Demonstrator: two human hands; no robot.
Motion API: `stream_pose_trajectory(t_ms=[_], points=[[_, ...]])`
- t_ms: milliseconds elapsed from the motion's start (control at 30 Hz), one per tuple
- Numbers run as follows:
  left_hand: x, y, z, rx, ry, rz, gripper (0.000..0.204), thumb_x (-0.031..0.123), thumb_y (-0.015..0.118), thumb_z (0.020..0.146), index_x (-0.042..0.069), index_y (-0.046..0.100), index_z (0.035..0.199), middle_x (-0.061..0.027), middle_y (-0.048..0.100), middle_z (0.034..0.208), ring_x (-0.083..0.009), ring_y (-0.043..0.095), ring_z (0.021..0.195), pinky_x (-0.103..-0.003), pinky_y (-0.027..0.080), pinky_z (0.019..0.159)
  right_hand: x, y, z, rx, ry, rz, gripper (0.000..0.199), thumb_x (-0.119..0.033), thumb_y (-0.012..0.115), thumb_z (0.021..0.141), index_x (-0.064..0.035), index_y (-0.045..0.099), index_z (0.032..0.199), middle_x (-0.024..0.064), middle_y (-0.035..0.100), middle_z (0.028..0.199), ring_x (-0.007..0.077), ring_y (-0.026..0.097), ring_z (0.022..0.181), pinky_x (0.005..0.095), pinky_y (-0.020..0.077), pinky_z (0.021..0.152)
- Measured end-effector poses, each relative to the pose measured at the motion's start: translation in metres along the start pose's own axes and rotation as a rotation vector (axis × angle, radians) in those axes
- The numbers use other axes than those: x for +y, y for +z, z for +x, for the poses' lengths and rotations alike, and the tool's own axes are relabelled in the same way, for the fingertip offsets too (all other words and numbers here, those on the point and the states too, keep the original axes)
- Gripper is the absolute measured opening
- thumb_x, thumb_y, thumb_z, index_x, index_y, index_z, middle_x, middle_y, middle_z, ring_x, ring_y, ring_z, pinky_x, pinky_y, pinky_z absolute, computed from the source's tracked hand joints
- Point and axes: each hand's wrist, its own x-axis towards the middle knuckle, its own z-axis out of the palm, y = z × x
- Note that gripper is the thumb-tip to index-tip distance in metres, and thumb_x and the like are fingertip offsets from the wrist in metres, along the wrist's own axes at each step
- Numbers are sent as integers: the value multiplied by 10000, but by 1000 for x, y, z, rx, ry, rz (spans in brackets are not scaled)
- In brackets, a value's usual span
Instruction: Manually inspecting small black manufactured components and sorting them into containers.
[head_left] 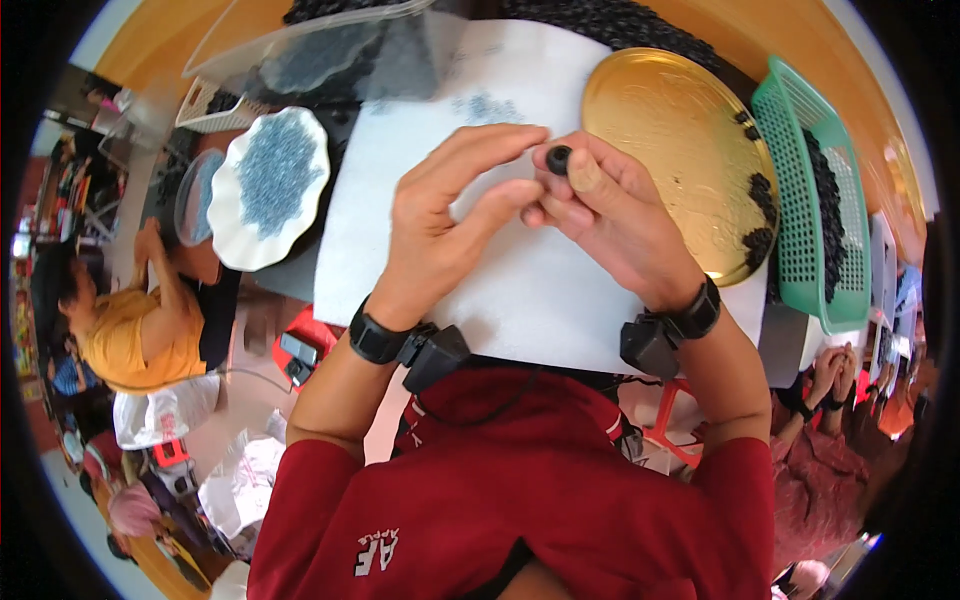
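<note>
A small, round black piece with a dark hollow in its end [558,160] is pinched between the thumb and fingers of my right hand [628,215]. My left hand [440,215] curves beside it, thumb and forefinger apart, their tips close to the right fingers. Nothing shows in the left hand's gap. Both hands are above a white foam sheet [400,270], which bears a small scatter of grey-blue bits [487,107] near its far side. On the right, a round golden tray [670,130] holds several small clusters of black pieces [760,243] along its right rim.
A white scalloped dish [228,240] of tiny grey-blue pieces stands at the left, beside a clear round tub [190,215]. A clear plastic bin [425,60] is at the back. Right of the tray, a green basket [795,250] holds black pieces. Other people sit on both sides.
</note>
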Motion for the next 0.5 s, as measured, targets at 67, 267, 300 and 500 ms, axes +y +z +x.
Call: stream_pose_trajectory(t_ms=[67, 267, 300, 500], points=[[-4, -2, -3, 66, 10, 37, 308, 22, 654, 838, 16, 647, 1146, -129, 653, 1102, -221, 629, 987, -304, 494, 855, -3, -2, 1, 16, -46, -19, 273, -259, 520, 992, -9, 548, 1101, -10, 511, 861, 61, 474, 713, 318, 500, 842], [5, 7, 0, 126, 29, -43, 301, 28, 647, 845, 27, 648, 1146, -123, 622, 1150, -206, 622, 949, -302, 494, 845, -4, 1, -1, -8, 39, -46, 257, -251, 528, 988, -15, 557, 1086, -12, 522, 857, 56, 475, 684, 339, 524, 825], [3, 5, 0, 133, 29, -35, 301, 28, 647, 845, 27, 648, 1146, -123, 622, 1150, -206, 622, 949, -302, 494, 845, -5, 2, -2, -27, 80, -14, 256, -260, 529, 987, -21, 568, 1068, -13, 526, 860, 57, 475, 680, 336, 525, 811], [-1, -1, -2, 16, 77, 48, 260, 27, 660, 831, 31, 656, 1090, -127, 620, 1163, -226, 610, 1021, -319, 495, 848, -6, 3, -2, 8, 146, -73, 297, -315, 515, 989, -33, 604, 1014, -12, 538, 853, 61, 472, 667, 319, 525, 753]])
